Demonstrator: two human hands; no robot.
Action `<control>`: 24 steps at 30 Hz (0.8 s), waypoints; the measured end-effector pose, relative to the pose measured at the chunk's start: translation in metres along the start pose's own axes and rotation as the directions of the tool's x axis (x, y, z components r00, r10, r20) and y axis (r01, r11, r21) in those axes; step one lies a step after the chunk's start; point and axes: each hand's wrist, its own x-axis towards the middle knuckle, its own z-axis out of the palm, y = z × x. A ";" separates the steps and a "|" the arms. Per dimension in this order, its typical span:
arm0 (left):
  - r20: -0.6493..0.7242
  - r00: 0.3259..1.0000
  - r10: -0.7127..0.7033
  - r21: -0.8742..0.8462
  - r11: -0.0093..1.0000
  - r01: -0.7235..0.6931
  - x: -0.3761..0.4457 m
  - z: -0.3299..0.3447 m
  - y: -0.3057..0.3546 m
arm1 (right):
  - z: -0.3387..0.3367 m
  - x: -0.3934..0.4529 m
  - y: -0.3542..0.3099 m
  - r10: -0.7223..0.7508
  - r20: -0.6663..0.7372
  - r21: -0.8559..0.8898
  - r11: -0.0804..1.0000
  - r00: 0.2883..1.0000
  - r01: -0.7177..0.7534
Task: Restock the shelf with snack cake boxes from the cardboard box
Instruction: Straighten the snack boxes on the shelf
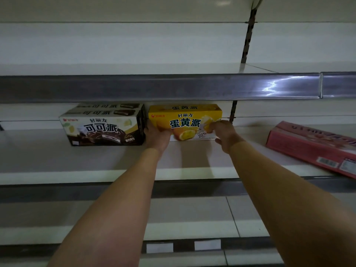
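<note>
yellow snack cake box (185, 120): bright yellow, dark lettering outlined white, orange-yellow cake picture on a white lower band. brown snack cake boxes (104, 130): cream and dark brown, white lettering outlined dark, chocolate cake with a white filling stripe, pale yellow-green spots. pink box (312, 149), at the shelf's right front edge: pink-red, white labels with a black barcode. shelf (77, 162): off-white boards, grey front strips, two white tags on the lowest strip.

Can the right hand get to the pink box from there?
Probably yes. The right hand grips the yellow box, but the shelf between it and the pink box looks bare.
</note>
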 end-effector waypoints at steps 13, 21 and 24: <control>-0.016 1.000 -0.004 0.196 0.981 0.007 -0.027 0.006 0.023 | -0.024 -0.020 0.013 -0.045 -0.215 -0.147 0.989 0.976 0.013; 0.099 0.995 -0.002 0.243 0.970 -0.023 -0.083 0.092 0.055 | -0.147 -0.051 0.010 -0.212 -0.557 -0.392 0.919 0.803 -0.029; 0.160 0.987 0.000 0.219 0.975 -0.035 -0.108 0.137 0.069 | -0.204 -0.063 0.007 -0.329 -0.611 -0.590 0.795 0.720 -0.138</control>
